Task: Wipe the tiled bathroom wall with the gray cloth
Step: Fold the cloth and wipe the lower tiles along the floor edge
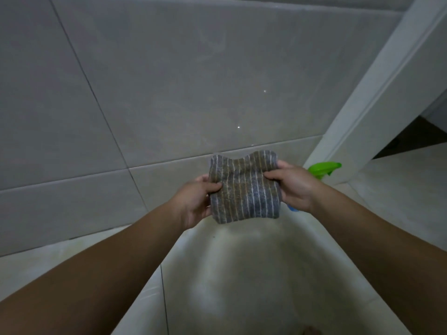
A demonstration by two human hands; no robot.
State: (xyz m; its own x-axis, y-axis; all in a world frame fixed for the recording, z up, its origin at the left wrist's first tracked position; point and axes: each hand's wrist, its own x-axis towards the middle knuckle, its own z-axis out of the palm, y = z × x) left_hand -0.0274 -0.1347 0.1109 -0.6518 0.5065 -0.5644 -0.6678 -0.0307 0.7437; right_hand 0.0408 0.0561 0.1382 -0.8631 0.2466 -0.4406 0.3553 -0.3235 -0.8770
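- The left hand [196, 201] pinches the left edge of the gray cloth [244, 188].
- The right hand [294, 187] pinches its right edge.
- The cloth is held apart from the tiled wall [169, 81].

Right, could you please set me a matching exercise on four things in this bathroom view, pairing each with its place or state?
Things:
1. gray cloth
2. spray bottle
3. tiled wall
4. door frame

Places or states:
A. green-topped, partly hidden behind the right hand
B. pinched at its sides by the left hand and the right hand
C. white, slanting up the right side of the view
D. grey, with a few small bright glints

Pairs: 1-B; 2-A; 3-D; 4-C.
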